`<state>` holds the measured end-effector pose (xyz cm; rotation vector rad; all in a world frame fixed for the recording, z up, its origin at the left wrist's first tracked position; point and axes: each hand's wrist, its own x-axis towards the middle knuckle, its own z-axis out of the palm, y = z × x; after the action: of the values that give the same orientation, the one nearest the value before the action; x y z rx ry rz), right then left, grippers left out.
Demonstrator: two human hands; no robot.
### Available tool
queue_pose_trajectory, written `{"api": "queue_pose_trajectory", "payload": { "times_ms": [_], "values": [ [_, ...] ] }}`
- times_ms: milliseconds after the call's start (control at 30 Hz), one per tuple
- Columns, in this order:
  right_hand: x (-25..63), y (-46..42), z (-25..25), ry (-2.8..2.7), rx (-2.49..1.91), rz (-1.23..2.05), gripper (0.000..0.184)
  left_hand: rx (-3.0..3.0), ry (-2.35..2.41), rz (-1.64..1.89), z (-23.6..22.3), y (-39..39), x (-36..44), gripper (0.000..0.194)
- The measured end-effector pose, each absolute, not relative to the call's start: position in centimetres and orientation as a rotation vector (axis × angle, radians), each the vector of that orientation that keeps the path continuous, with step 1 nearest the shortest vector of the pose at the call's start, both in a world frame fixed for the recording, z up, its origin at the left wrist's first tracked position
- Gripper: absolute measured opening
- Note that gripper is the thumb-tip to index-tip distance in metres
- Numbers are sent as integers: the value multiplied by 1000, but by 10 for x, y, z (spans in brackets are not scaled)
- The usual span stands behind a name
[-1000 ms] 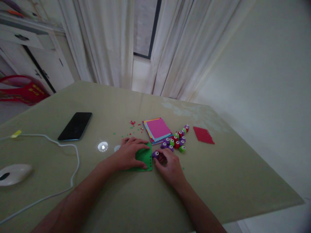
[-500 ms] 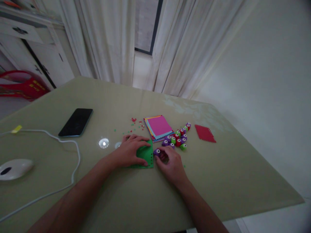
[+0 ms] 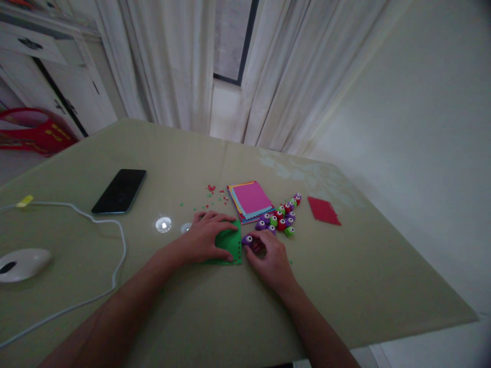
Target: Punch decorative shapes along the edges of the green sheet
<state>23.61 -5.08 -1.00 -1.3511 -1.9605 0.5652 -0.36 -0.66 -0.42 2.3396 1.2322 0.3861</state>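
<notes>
My left hand (image 3: 204, 239) lies flat with fingers spread on a green paper sheet (image 3: 229, 245), pinning it to the olive table (image 3: 345, 276). My right hand (image 3: 269, 259) is closed around a small purple paper punch (image 3: 247, 239) set at the sheet's right edge, where a row of punched holes shows. A cluster of several purple, red and green punches (image 3: 281, 219) sits just beyond my right hand. A stack of coloured paper with pink on top (image 3: 250, 199) lies behind the green sheet.
A red paper piece (image 3: 323, 211) lies to the right. Small paper bits (image 3: 213, 197) are scattered near the stack. A black phone (image 3: 119, 190), a white cable (image 3: 115, 240) and a white device (image 3: 21, 263) are at the left. Curtains hang behind the table.
Both hands stay in place on the green sheet and the purple punch. The camera view has shifted slightly.
</notes>
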Motion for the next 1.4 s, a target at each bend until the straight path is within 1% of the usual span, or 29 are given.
{"api": "queue_pose_trajectory", "payload": {
  "times_ms": [700,867,1067,1233,1400],
  "values": [
    [236,-52,-6,-1986,-1323,589,23,2342,1229,378,-4,-6,-4,72],
    [237,-52,-7,-1993,-1335,600,20,2350,1226,373,-5,-5,-4,73],
    [239,-52,-7,-2040,-1298,626,25,2339,1239,361,-2,-7,-4,72],
    [239,-47,-9,-2020,-1313,661,24,2341,1241,367,-2,-7,-4,71],
    [241,-31,4,-2100,-1281,719,25,2345,1226,374,-5,-5,-4,72]
  ]
}}
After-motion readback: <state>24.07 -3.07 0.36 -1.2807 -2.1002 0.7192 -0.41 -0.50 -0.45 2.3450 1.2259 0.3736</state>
